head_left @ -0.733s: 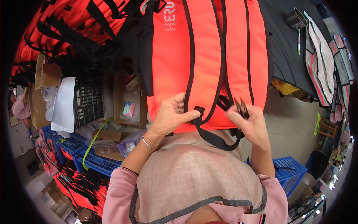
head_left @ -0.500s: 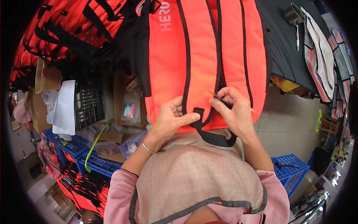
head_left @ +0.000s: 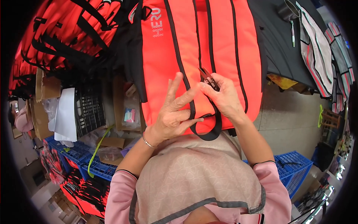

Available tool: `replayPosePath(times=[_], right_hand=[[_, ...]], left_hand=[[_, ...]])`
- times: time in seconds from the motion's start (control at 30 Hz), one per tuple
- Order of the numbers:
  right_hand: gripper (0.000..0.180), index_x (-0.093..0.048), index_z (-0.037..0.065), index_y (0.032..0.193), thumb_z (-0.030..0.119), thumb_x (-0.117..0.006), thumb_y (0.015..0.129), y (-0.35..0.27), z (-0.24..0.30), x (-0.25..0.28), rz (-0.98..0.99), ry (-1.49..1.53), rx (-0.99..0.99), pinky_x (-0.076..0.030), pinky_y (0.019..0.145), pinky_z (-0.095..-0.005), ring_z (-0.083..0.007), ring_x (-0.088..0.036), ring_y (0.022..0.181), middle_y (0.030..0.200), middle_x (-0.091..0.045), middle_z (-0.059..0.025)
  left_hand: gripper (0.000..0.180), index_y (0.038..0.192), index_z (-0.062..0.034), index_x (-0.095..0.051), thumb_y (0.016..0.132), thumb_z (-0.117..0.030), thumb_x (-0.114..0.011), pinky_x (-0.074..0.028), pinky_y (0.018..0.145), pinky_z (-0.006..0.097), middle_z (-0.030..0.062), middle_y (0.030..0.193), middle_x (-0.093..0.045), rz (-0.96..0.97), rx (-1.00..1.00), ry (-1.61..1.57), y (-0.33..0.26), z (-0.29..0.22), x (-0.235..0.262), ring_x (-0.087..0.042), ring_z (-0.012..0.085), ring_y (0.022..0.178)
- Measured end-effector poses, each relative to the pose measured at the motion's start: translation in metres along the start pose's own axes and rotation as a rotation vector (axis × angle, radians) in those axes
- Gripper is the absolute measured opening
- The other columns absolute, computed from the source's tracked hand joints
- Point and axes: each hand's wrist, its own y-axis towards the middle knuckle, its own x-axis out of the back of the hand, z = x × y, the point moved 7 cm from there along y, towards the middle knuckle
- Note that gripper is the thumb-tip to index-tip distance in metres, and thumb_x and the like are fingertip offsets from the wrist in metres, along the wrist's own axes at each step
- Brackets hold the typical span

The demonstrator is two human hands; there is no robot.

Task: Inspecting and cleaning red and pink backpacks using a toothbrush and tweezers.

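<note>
Across my front lies a bright orange-red backpack (head_left: 160,56), its two padded shoulder straps uppermost. Over the lower end of the left shoulder strap (head_left: 186,48), my left hand (head_left: 171,115) has its fingers spread apart, the thumb close to the strap end. A black webbing strap (head_left: 212,135) hangs in a loop below that end, near the thumb. My right hand (head_left: 226,98) is closed around a pair of small thread snips (head_left: 209,78), blades pointing up and left over the gap between the shoulder straps.
Orange and black bags (head_left: 74,33) are heaped at the far left. Below them stand cardboard boxes (head_left: 48,87), a black crate (head_left: 88,110) and blue crates (head_left: 99,168). A dark table (head_left: 283,48) at the right bears a metal cup (head_left: 287,11) and grey striped pieces (head_left: 317,56).
My left hand's fingers have spread and lifted off the shoulder strap. My right hand has moved up and left, and the snips' blades now show. The backpack has shifted slightly left.
</note>
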Motion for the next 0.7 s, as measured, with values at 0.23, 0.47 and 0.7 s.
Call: replayPosePath(times=[0.23, 0.47, 0.7], right_hand=[[0.025, -0.065, 0.0, 0.107, 0.017, -0.071, 0.089, -0.036, 0.012, 0.016, -0.016, -0.314, -0.022, -0.044, 0.059, -0.0291, -0.011, -0.055, 0.068, 0.074, -0.061, -0.0051], [0.035, -0.069, 0.005, 0.109, 0.017, -0.079, 0.078, -0.08, 0.037, 0.021, -0.188, -0.639, 0.483, -0.048, 0.06, -0.0314, -0.0193, -0.061, 0.068, 0.081, -0.066, -0.0066], [0.036, -0.071, 0.006, 0.102, 0.024, -0.082, 0.073, -0.087, 0.037, 0.017, -0.233, -0.848, 0.661, -0.044, 0.055, -0.0299, -0.0172, -0.058, 0.063, 0.078, -0.064, -0.0037]], left_hand=[[0.024, 0.081, -0.0122, -0.077, 0.059, -0.01, -0.086, -0.039, 0.111, 0.046, -0.0055, 0.111, -0.069, 0.053, -0.041, 0.106, -0.016, 0.029, -0.001, -0.051, 0.0242, 0.126], [0.03, 0.09, -0.0154, -0.079, 0.062, -0.01, -0.086, -0.051, 0.097, 0.037, -0.0022, 0.106, -0.07, 0.104, 0.008, 0.102, -0.013, 0.039, -0.006, -0.056, 0.0269, 0.12], [0.013, 0.072, -0.0057, -0.073, 0.062, -0.001, -0.081, -0.051, 0.095, 0.036, -0.0007, 0.109, -0.07, 0.088, 0.014, 0.054, -0.01, 0.039, -0.009, -0.056, 0.0274, 0.119]])
